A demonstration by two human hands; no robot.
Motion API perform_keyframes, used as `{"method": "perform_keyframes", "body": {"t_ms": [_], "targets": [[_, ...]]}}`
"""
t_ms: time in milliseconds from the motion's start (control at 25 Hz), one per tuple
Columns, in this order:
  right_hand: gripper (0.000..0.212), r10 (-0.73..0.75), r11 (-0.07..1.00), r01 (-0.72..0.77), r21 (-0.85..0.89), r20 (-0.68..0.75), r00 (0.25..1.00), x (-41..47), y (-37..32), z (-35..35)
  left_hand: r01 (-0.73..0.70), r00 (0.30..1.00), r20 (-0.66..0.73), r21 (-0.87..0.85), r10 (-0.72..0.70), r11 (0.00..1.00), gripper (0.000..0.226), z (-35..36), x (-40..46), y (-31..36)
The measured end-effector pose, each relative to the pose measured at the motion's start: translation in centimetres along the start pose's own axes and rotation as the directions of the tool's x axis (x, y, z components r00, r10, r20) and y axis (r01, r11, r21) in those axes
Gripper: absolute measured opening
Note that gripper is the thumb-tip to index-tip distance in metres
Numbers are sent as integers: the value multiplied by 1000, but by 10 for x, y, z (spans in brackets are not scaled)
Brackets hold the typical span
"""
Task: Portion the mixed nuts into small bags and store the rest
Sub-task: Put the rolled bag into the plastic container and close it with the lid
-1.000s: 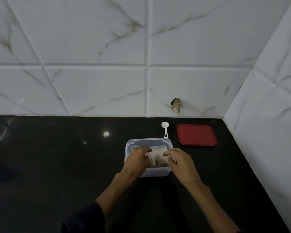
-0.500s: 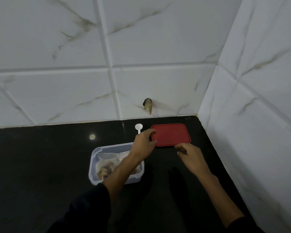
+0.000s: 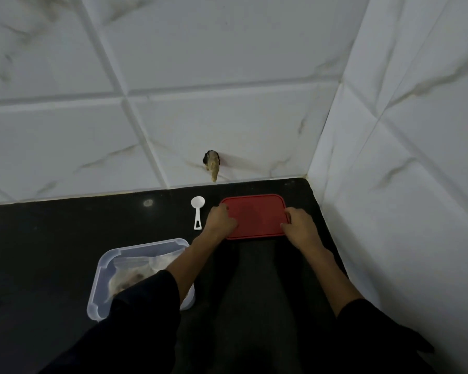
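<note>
At the back right corner of the black counter (image 3: 52, 238), we have both hands on the red lid (image 3: 256, 215): the left hand (image 3: 220, 220) curls its fingers over the lid's left edge, and the right hand (image 3: 299, 225) pinches the right edge near its front corner. The lid lies flat, just right of the white scoop (image 3: 197, 211). The clear tub (image 3: 100, 271) sits nearer us on the left, well apart from the lid, with bagged nuts (image 3: 130, 276) inside and our left sleeve across it. To do this step well, we should lift the lid level by both edges, carry it clear of the scoop, square its corners over the tub's rim, and tuck the bag plastic inside before pressing all round.
</note>
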State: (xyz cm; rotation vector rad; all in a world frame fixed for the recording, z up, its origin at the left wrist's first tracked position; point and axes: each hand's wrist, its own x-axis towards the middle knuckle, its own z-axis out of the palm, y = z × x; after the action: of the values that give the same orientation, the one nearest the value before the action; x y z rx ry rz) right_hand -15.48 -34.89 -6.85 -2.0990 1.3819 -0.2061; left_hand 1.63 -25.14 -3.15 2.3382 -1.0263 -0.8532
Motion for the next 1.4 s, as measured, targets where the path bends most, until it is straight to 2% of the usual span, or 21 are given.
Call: {"method": "perform_keyframes", "body": {"t_ms": [160,280,400,480,560,680,800,960,1080,1120,1160,1240,1400], "targets": [[4,43,998,-43,-48,17,999,12,6,14,92,996,1,-8,-92,996,26,11,13,-9],[9,91,995,-91,-26,-12,996,15,9,17,107,994,-19,0,-107,994,27,17,18,-17],[5,162,986,-161,36,-11,987,17,9,17,109,990,-85,-14,-110,994,26,19,19,-24],[16,200,974,-198,115,-4,980,16,12,17,85,989,-121,-34,-88,996,21,17,17,-26],[11,205,956,-198,217,-14,979,7,12,12,48,987,-148,-55,-56,997,19,13,13,-24],[26,186,917,-147,370,-70,980,-16,5,-1,-32,981,-191,-113,10,993,20,1,-2,-25],[34,140,893,-54,447,-160,977,-45,-12,-12,-99,969,-243,-244,38,965,17,-16,-28,-30],[23,148,751,14,660,-190,971,-86,-40,-15,-221,960,-266,-518,90,826,23,-45,-71,-48],[19,179,553,31,833,-155,972,-120,-68,-13,-197,968,-249,-757,4,623,36,-69,-105,-66],[21,173,525,36,851,-148,974,-129,-75,-10,-176,972,-233,-819,-36,546,35,-77,-117,-71],[22,159,523,39,851,-142,977,-137,-82,-6,-170,974,-220,-856,-47,489,32,-84,-128,-76],[17,145,567,42,822,-150,978,-148,-95,7,-202,974,-228,-864,-2,461,28,-95,-149,-89],[42,133,623,27,782,-139,981,-163,-122,37,-176,972,-227,-880,-63,441,23,-103,-170,-129]]}}
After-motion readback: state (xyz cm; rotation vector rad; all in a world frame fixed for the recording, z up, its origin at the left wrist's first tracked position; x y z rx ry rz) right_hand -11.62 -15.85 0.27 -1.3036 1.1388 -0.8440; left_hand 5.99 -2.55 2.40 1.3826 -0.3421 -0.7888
